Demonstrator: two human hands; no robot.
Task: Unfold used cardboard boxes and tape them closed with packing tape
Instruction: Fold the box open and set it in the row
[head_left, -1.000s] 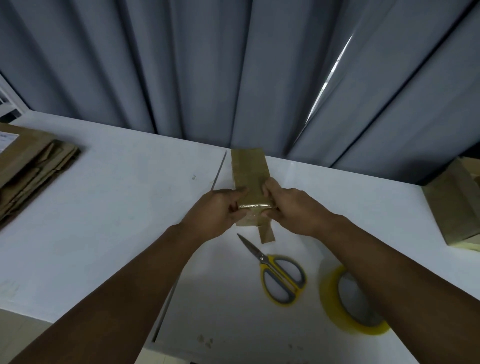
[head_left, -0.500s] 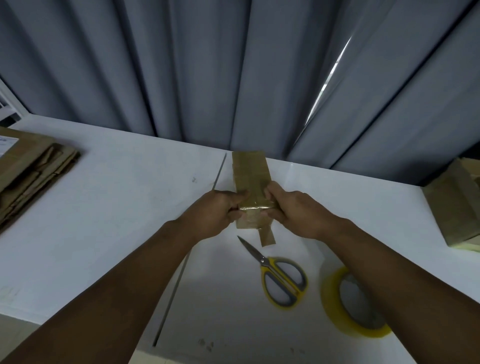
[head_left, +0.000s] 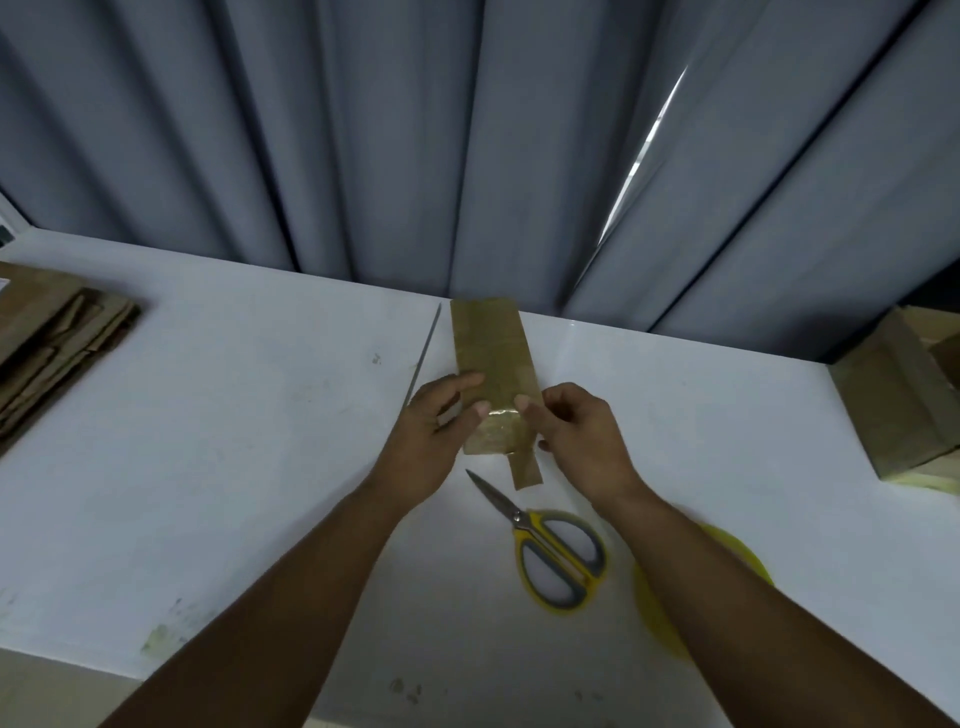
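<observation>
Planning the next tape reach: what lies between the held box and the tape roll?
Head view: the scissors lie on the table between box and tape roll, blades toward the box. The right forearm hides much of the roll.

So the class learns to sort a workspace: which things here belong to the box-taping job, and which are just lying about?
Job: small box, touched by left hand and right hand; tape roll; scissors; flattened boxes.
Lying about: far-right box; grey curtain.

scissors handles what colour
The scissors handles are yellow with grey inner lining, shown best in the head view.
</observation>
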